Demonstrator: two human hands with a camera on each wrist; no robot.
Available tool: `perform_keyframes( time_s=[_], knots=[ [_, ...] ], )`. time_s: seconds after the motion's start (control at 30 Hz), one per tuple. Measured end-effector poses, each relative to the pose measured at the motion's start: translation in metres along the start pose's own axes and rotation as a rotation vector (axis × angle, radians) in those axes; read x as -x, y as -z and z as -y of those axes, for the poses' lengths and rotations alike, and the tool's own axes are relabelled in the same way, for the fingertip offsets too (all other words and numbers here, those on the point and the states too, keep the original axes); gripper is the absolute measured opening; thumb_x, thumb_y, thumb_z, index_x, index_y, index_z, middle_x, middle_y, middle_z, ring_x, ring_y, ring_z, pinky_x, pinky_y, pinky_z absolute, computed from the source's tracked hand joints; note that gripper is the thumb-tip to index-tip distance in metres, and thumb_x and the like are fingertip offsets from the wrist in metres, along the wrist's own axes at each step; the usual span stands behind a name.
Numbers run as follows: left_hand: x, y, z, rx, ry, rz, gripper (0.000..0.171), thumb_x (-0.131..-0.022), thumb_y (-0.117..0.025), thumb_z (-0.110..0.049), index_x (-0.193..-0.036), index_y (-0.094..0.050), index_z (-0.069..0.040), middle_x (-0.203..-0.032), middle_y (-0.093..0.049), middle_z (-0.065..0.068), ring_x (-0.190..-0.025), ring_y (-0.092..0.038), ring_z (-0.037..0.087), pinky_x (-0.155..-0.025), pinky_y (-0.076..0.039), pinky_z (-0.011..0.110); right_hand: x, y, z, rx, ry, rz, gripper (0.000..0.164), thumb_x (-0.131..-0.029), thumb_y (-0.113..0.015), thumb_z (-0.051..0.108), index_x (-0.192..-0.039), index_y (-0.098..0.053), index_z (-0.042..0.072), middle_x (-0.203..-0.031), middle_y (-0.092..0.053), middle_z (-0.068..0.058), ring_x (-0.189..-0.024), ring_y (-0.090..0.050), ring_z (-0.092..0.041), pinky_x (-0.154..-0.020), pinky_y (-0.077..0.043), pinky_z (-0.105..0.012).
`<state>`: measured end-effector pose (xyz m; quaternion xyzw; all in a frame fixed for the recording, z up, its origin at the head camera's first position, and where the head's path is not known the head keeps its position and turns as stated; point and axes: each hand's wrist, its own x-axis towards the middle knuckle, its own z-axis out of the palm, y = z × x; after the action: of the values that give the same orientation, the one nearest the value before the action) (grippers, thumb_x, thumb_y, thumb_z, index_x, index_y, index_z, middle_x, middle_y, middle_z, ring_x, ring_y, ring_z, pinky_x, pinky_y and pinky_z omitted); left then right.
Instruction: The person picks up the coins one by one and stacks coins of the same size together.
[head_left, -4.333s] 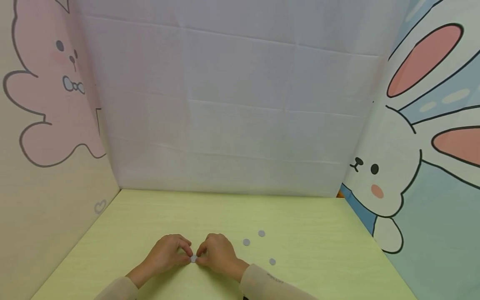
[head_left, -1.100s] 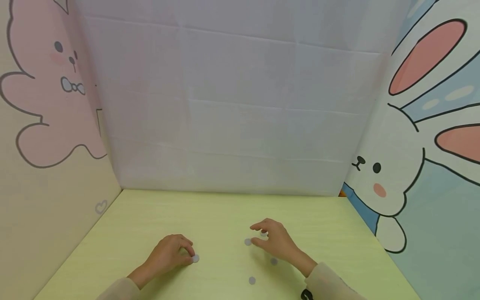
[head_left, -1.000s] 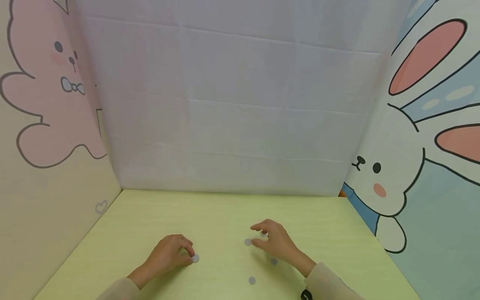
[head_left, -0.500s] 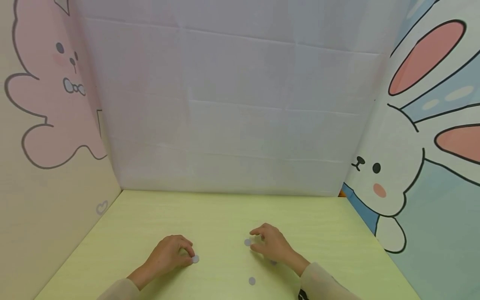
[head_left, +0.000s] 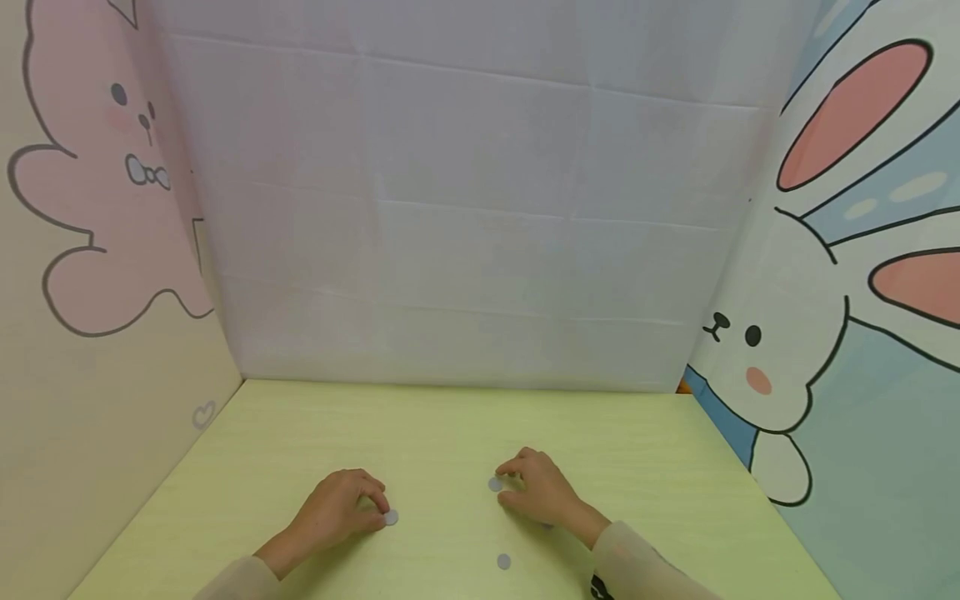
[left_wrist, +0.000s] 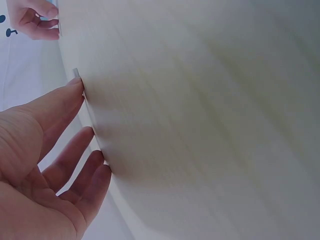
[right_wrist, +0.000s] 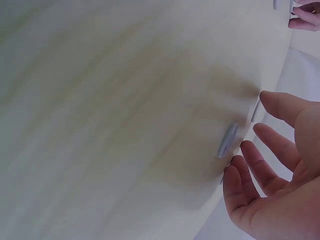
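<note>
Head view has my left grip [head_left: 337, 512] low over the bench [head_left: 442, 433], thumb and forefinger pinching what I call the held disc [head_left: 392, 517] by its left edge, the rest of its round grey face showing past my fingertips. From the left wrist view it shows nearly edge-on and thin, while my other fingers bend loosely toward the surface; whether they touch it I can't tell.

My right grip [head_left: 542, 490] is spread, thumb and forefinger apart and holding nothing. The far disc [head_left: 495, 483] lies flat right at the gap between them; contact with the forefinger is too close to call.

I judge these discs to be light, stiff and probably smooth, more apt to slide than to break. With so little rim to catch, the best hold looks to be thumb and forefinger on opposite edges; pushing on one side alone could skid or tip one.

Further out, the shaded disc [head_left: 548, 526] is mostly hidden beneath my right wrist, and the near disc [head_left: 504, 562] lies on its own closer to me, well apart from both hands. Beyond the bench hangs a creased white sheet [head_left: 480, 208], with a cartoon rabbit [head_left: 787, 367] on the right wall.
</note>
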<state>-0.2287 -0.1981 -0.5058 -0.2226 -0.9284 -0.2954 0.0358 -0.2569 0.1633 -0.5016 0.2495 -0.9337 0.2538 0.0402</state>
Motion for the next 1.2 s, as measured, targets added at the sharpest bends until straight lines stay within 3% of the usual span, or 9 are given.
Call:
perform_keyframes(
  time_s=[0.57,0.8,0.97,1.13,1.2],
  knots=[
    [-0.0008,0.0004,-0.0007,-0.007,0.001,0.007,0.016,-0.078,-0.096,-0.026,-0.081,-0.08,-0.03,-0.11,-0.078,-0.001,-0.104,-0.071,0.032,-0.094,-0.057,0.06,0.0009,-0.0022,0.0037,0.001,-0.018,-0.007,0.017,-0.09,-0.084,0.019,-0.106,-0.084,0.015,-0.103,-0.066,-0.002,-0.093,-0.058,-0.021,-0.077,-0.05,-0.036],
    [-0.0001,0.0002,-0.0023,-0.005,0.011,0.003,0.017,-0.077,-0.096,-0.024,-0.081,-0.08,-0.028,-0.109,-0.078,0.0,-0.104,-0.071,0.032,-0.095,-0.056,0.06,0.0003,-0.0029,0.0035,0.013,-0.013,-0.013,0.014,-0.09,-0.086,0.022,-0.103,-0.085,0.017,-0.103,-0.067,0.001,-0.095,-0.062,-0.022,-0.087,-0.057,-0.047],
    [-0.0004,-0.0002,-0.0013,-0.006,0.019,0.001,0.017,-0.077,-0.096,-0.025,-0.081,-0.08,-0.029,-0.109,-0.078,-0.002,-0.104,-0.07,0.031,-0.094,-0.056,0.059,0.0007,-0.0036,0.0041,0.001,-0.022,-0.012,0.013,-0.09,-0.087,0.022,-0.102,-0.085,0.017,-0.103,-0.067,0.001,-0.096,-0.063,-0.023,-0.1,-0.053,-0.059],
    [0.0001,0.0,-0.0011,-0.004,0.012,-0.005,0.018,-0.077,-0.096,-0.025,-0.08,-0.079,-0.029,-0.109,-0.078,-0.002,-0.103,-0.07,0.031,-0.095,-0.056,0.06,0.0016,-0.0038,0.0067,-0.022,-0.015,-0.006,0.014,-0.089,-0.087,0.022,-0.102,-0.085,0.015,-0.103,-0.068,-0.001,-0.096,-0.062,-0.023,-0.104,-0.05,-0.063],
    [0.0001,0.0,-0.0007,-0.006,0.009,-0.006,0.017,-0.077,-0.096,-0.026,-0.08,-0.079,-0.03,-0.109,-0.078,-0.002,-0.103,-0.071,0.031,-0.095,-0.056,0.06,0.0019,-0.0045,0.0082,-0.031,-0.012,0.0,0.015,-0.089,-0.087,0.021,-0.101,-0.084,0.014,-0.103,-0.068,-0.001,-0.096,-0.061,-0.022,-0.098,-0.053,-0.06]
  ],
)
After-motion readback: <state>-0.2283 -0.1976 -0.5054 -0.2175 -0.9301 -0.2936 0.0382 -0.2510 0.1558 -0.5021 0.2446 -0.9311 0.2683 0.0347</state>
